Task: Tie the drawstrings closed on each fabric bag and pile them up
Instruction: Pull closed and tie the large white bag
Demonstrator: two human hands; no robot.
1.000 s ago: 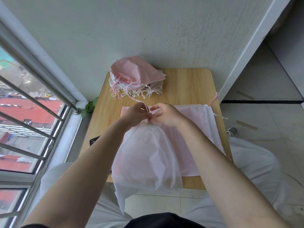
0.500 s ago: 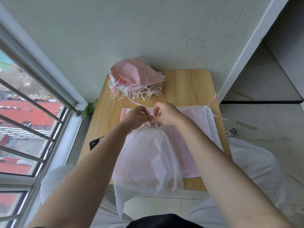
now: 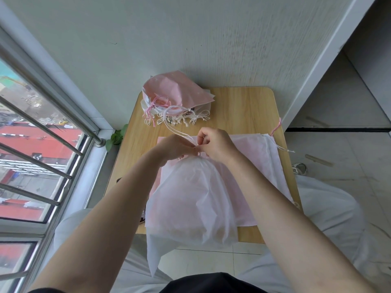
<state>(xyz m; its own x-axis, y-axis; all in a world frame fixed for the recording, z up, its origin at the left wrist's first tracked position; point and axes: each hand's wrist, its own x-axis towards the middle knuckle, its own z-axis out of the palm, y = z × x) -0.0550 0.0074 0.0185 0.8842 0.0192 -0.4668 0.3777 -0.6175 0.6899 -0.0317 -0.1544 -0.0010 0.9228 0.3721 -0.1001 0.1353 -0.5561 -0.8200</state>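
Note:
A translucent white fabric bag [image 3: 190, 199] lies gathered at its neck on the near half of the small wooden table [image 3: 249, 111]. My left hand [image 3: 173, 148] and my right hand [image 3: 213, 144] meet at that neck, each pinching the bag's white drawstring [image 3: 179, 133], which loops away toward the far pile. Flat pale pink and white bags [image 3: 260, 157] lie spread under the gathered one. At the table's far left corner sits a pile of tied bags [image 3: 175, 98] with a pink one on top and knotted string ends hanging forward.
A wall stands right behind the table. A window with metal bars [image 3: 42, 132] runs along the left. A pink cord [image 3: 276, 127] hangs over the table's right edge. A dark phone edge [image 3: 118, 180] peeks out beside my left forearm. Tiled floor lies to the right.
Both hands have stayed at the bag's neck, working the drawstring; the right hand has lifted slightly and the string loop now stands taller between the fingers.

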